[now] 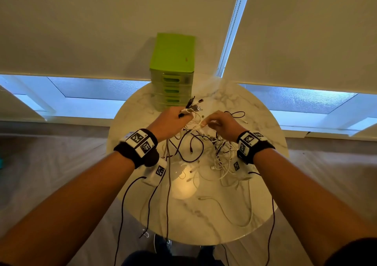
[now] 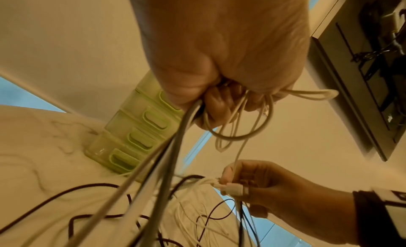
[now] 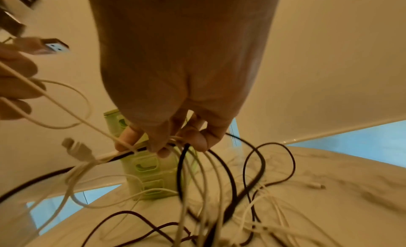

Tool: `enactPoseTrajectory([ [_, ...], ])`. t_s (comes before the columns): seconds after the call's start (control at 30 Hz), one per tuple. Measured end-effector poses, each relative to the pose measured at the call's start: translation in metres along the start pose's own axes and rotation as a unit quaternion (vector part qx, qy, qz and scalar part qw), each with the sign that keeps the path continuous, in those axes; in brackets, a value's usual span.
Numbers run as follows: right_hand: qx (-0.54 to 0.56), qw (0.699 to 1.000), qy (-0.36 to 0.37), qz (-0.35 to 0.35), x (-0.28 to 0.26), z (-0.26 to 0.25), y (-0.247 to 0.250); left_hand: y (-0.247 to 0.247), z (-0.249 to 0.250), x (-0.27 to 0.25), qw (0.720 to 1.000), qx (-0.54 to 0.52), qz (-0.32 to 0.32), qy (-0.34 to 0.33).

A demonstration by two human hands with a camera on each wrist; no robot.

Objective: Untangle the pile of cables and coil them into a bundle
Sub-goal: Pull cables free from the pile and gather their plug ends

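Observation:
A tangle of white and black cables (image 1: pixel 212 151) lies on the round marble table (image 1: pixel 265 127). My left hand (image 1: pixel 173 118) is raised above the pile and grips a bunch of cables (image 2: pixel 237 115), with their plugs (image 1: pixel 193 105) sticking out past the fingers. Grey cables (image 2: pixel 167 164) hang down from that fist. To its right, my right hand (image 1: pixel 220 122) pinches a white cable (image 3: pixel 123 141) near its plug (image 2: pixel 232 190). More white and black strands (image 3: pixel 197 172) pass under its fingertips. A white strand runs between the two hands.
A green drawer unit (image 1: pixel 172 71) stands at the table's far edge, just behind my hands. One loose white cable (image 1: pixel 234 210) lies near the front edge. Black cables (image 1: pixel 122 204) hang off the table's near side. Window blinds hang behind.

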State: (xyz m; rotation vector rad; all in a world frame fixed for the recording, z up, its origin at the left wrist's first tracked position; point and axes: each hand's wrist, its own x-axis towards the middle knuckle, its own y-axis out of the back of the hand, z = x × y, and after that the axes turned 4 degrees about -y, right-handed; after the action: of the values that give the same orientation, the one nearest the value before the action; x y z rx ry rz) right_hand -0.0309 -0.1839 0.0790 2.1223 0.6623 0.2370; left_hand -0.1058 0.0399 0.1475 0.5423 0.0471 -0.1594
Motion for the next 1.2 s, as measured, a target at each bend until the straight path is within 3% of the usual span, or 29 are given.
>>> enactPoseTrajectory([
  [0.13,-0.051,0.997,-0.056,-0.025,0.007,0.004,0.005,0.011,0.001,-0.004,0.999,-0.041,0.028,0.005],
  [0.23,-0.061,0.986,-0.157,-0.001,0.010,0.019,0.005,0.019,0.000,-0.002,0.993,-0.097,0.066,0.021],
  [0.33,-0.098,0.970,-0.218,-0.041,0.008,0.030,0.001,0.027,-0.005,0.005,0.990,-0.104,0.091,0.041],
  [0.5,-0.136,0.969,-0.195,-0.069,0.015,0.017,-0.004,0.023,-0.010,0.012,0.992,-0.084,0.082,0.051],
  [0.63,-0.147,0.982,-0.073,-0.088,0.023,-0.014,-0.004,0.013,-0.007,0.017,0.994,-0.084,0.060,0.048],
  [0.73,-0.031,0.996,-0.008,-0.087,0.026,-0.042,-0.011,0.011,-0.003,0.019,0.993,-0.099,0.056,0.040],
  [0.9,0.096,0.966,-0.047,-0.236,0.021,-0.043,-0.028,0.022,0.007,0.021,0.983,-0.147,0.100,0.036],
  [1.0,0.148,0.968,-0.068,-0.191,0.014,-0.035,-0.032,0.031,0.004,0.022,0.987,-0.107,0.120,0.024],
  [1.2,0.166,0.982,-0.087,0.014,0.002,-0.035,-0.002,0.024,-0.009,0.024,0.988,-0.100,0.114,0.029],
])
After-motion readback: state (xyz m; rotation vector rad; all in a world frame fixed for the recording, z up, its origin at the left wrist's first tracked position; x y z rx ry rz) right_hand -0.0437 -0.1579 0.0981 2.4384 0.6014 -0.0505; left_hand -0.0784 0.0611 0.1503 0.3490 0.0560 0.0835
